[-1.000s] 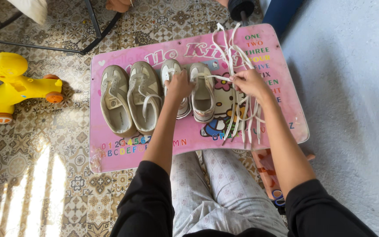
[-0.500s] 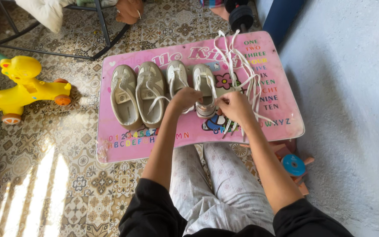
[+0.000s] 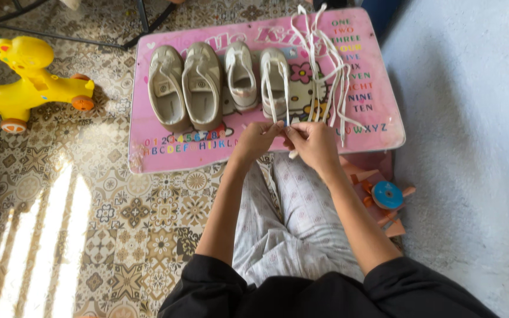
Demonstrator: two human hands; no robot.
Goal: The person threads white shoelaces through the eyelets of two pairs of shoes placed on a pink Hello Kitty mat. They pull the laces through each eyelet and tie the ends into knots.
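Several small beige and white shoes stand side by side on a pink children's table [image 3: 378,126]. The rightmost white shoe [image 3: 274,79] has a white lace [image 3: 280,94] running from it toward me. My left hand [image 3: 257,139] and my right hand [image 3: 313,141] meet at the table's near edge, each pinching an end of that lace. A bundle of loose white laces [image 3: 325,65] lies on the table to the right of the shoes. The two larger beige shoes [image 3: 185,85] sit on the left, apart from my hands.
A yellow ride-on toy [image 3: 27,76] stands on the patterned tile floor at left. A dark metal frame [image 3: 142,20] crosses the floor beyond the table. A blue tape roll [image 3: 387,195] rests on an orange piece beside my right leg. A grey wall rises on the right.
Both hands have drawn back from the shoes to the table's near edge, pulling the lace ends of the rightmost shoe with them. The view has tilted down toward my lap.
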